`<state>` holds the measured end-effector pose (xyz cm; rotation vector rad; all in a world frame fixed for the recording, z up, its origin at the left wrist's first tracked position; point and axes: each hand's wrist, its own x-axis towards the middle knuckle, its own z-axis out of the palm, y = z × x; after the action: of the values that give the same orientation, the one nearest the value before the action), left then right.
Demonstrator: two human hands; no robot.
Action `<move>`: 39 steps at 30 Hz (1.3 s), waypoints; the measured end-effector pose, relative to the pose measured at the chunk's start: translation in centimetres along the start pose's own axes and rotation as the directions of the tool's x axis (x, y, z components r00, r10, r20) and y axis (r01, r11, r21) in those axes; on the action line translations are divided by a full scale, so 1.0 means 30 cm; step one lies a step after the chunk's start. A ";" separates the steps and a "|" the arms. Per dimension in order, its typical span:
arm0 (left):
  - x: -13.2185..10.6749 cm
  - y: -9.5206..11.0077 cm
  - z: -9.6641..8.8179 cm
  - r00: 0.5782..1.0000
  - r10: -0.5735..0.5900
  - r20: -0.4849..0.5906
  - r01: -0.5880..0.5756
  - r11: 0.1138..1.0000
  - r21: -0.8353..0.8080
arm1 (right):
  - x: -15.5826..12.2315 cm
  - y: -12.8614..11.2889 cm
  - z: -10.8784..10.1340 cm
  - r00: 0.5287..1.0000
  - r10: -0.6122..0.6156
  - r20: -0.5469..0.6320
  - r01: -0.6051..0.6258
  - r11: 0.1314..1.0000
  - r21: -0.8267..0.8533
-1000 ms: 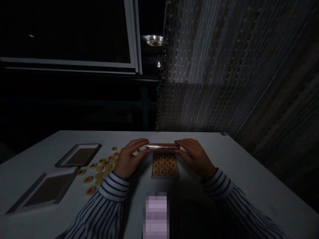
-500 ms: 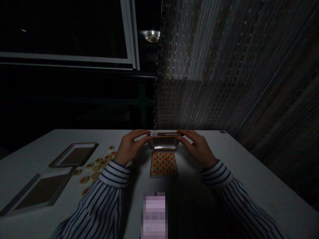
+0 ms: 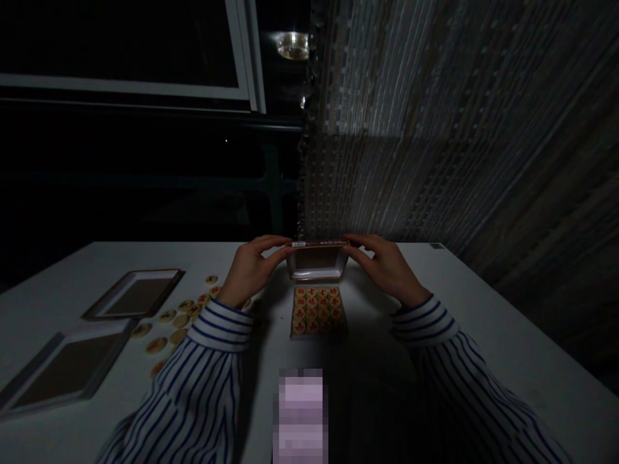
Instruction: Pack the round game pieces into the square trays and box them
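Both hands grip a box lid (image 3: 318, 272) by its upper corners, tilted up so its hollow inside faces me. My left hand (image 3: 255, 270) pinches its left corner between thumb and fingers. On the opposite corner, my right hand (image 3: 383, 267) does the same. Just in front of the lid lies a shallow box (image 3: 319, 336) filled with rows of round Chinese chess pieces (image 3: 318, 311) marked in red characters. The lid stands apart from this box. Loose chess pieces (image 3: 181, 320) lie scattered left of my left forearm, which hides some of them.
On the left of the white table (image 3: 372, 386) lie a hollow box part with a brown base (image 3: 140, 295) and a second one (image 3: 68, 367) nearer me. A bead-like curtain (image 3: 401, 129) hangs behind the table's far edge. The room is dark.
The lid has tipped slightly, showing more of its inside and less of its printed edge. My view has shifted a little; both hands keep their grip. The filled box stays put.
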<state>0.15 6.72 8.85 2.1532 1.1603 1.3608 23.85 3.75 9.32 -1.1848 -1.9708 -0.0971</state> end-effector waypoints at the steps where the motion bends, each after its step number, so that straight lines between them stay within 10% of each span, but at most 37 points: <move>1: 0.000 -0.002 0.001 1.000 -0.003 0.006 0.003 1.000 0.005 | 0.001 0.003 0.002 1.000 0.004 0.011 -0.004 1.000 -0.003; 39: -0.004 -0.078 0.051 0.983 -0.073 0.167 0.070 0.997 0.027 | -0.009 0.034 0.019 0.972 0.079 0.220 -0.064 0.995 -0.075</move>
<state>0.37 8.26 6.53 2.1710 1.1783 1.1183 24.33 4.39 8.43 -1.3596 -2.1298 0.0078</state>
